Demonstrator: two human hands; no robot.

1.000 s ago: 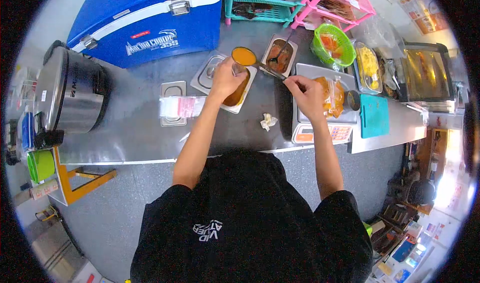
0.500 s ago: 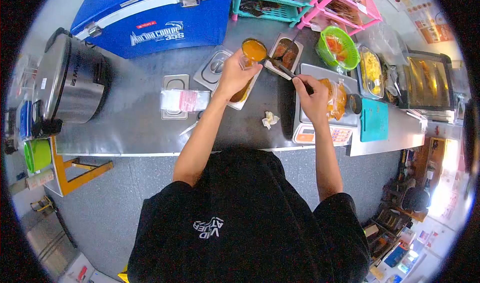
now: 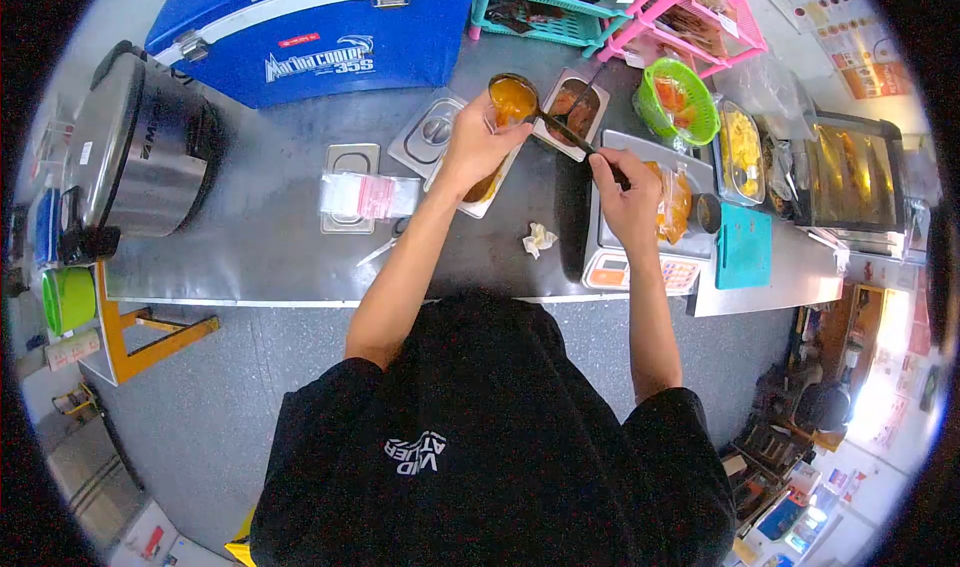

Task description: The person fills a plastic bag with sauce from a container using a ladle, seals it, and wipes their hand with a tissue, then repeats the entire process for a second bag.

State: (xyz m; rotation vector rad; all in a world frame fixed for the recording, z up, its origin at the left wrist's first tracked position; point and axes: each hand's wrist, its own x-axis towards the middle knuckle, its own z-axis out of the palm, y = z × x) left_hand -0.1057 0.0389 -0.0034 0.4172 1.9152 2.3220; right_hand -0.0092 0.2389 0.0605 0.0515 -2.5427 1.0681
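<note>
My right hand (image 3: pixel 627 189) grips the dark handle of a ladle (image 3: pixel 566 139). The ladle's round bowl holds orange-brown sauce (image 3: pixel 513 100) and sits at the fingertips of my left hand (image 3: pixel 478 145). Those fingers are closed on what looks like a clear plastic bag at the bowl's near edge, mostly hidden by the hand and ladle. Under my left hand is a metal pan (image 3: pixel 484 203) with brown sauce in it. A second metal pan (image 3: pixel 577 107) with reddish-brown contents stands just beyond the ladle handle.
A scale (image 3: pixel 640 271) bears a filled orange bag (image 3: pixel 673 207). A packet of clear bags (image 3: pixel 368 197) lies on a metal lid (image 3: pixel 350 159), near scissors (image 3: pixel 383 247). Crumpled tissue (image 3: pixel 539 239) lies in front. Around stand a blue cooler (image 3: pixel 320 57), a green basket (image 3: pixel 706 115) and a large pot (image 3: pixel 135 157).
The ladle bowl has tilted toward my left hand, and its sauce surface looks lower. My right hand has shifted only slightly. The whole view has moved a little.
</note>
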